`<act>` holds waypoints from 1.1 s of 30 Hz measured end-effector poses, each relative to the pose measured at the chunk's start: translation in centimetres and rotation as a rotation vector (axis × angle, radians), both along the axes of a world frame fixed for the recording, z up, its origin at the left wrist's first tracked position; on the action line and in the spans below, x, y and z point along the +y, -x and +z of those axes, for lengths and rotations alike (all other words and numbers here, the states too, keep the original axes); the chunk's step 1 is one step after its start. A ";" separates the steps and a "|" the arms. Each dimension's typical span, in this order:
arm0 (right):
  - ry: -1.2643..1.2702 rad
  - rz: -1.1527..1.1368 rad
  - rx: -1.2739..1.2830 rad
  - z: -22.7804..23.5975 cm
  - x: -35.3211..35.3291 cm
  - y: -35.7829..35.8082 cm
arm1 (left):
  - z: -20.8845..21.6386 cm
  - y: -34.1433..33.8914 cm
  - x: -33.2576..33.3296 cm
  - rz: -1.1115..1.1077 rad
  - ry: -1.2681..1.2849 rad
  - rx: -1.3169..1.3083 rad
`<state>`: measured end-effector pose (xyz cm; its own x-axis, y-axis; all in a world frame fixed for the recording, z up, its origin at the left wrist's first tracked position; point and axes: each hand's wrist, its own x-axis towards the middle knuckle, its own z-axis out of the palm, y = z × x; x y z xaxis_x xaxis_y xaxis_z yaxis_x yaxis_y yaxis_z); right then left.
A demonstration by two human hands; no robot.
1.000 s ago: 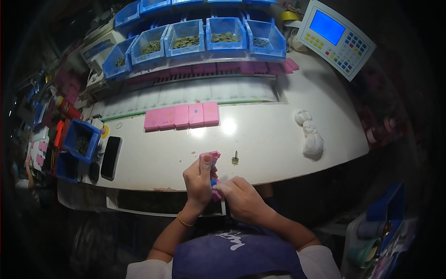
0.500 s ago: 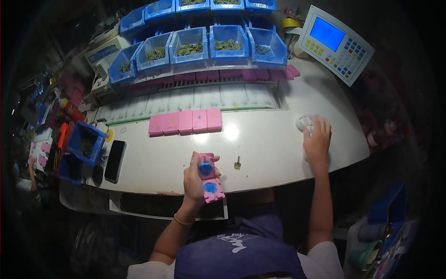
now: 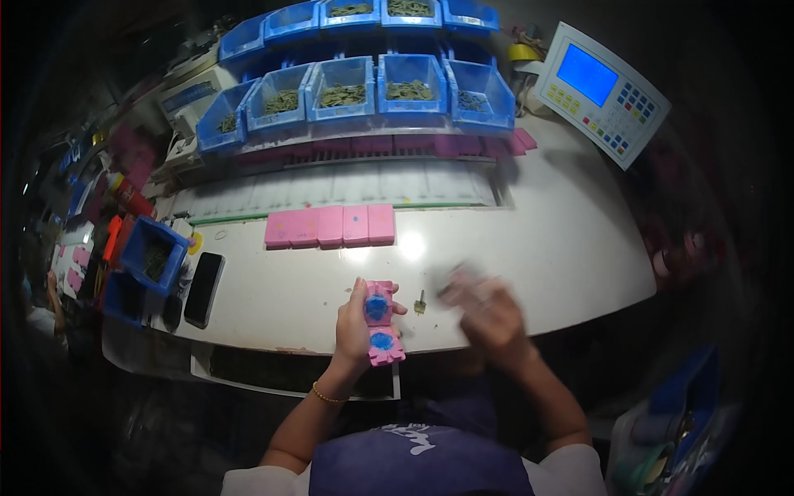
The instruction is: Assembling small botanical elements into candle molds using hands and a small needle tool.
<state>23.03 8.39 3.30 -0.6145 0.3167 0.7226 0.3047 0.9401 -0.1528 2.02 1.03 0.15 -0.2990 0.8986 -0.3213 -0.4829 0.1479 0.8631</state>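
Observation:
My left hand (image 3: pixel 352 324) is closed round a pink two-part rubber mould (image 3: pixel 382 341), spread open so that both halves show a blue patch in the middle. The mould is held above the front edge of the white table. To its right lies a small dull-green piece with a thin stem (image 3: pixel 420 304). My right hand (image 3: pixel 496 318) is smeared by motion over the table, closed round a pale, roundish thing (image 3: pixel 460 285) too blurred to name.
Behind the hands, several pink blocks (image 3: pixel 331 226) stand in a row. Blue bins (image 3: pixel 341 107) with small greenish pieces rise at the back. A phone (image 3: pixel 204 289) and a blue bin (image 3: pixel 154 277) are at left. A control panel with a blue screen (image 3: pixel 602 95) is at back right.
My right hand has come from the right side of the table toward the middle, bringing the pale thing along. My left hand and the mould have shifted slightly right in the picture.

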 end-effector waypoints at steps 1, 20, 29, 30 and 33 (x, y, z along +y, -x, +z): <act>-0.019 0.115 -0.059 -1.3 -1.1 0.9 | 0.1 -0.6 0.2 -0.024 -0.004 -0.004; 0.746 0.393 -0.214 -0.8 -5.3 1.0 | -0.2 -1.4 -0.2 0.049 -0.410 0.535; 0.614 0.406 -0.322 -0.2 -5.0 -2.2 | 0.0 -2.3 0.3 0.075 -0.220 0.382; 0.681 0.434 -0.291 0.8 -4.2 -3.2 | -0.2 -2.2 0.3 0.078 -0.218 0.386; 0.692 0.130 -0.218 3.0 -3.0 -5.2 | -0.2 -1.0 0.0 0.075 -0.169 0.217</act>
<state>28.27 5.40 6.32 -0.7850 0.5706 0.2412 0.2883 0.6811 -0.6731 3.06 1.03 -0.03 -0.4121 0.9067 -0.0897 -0.2886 -0.0365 0.9568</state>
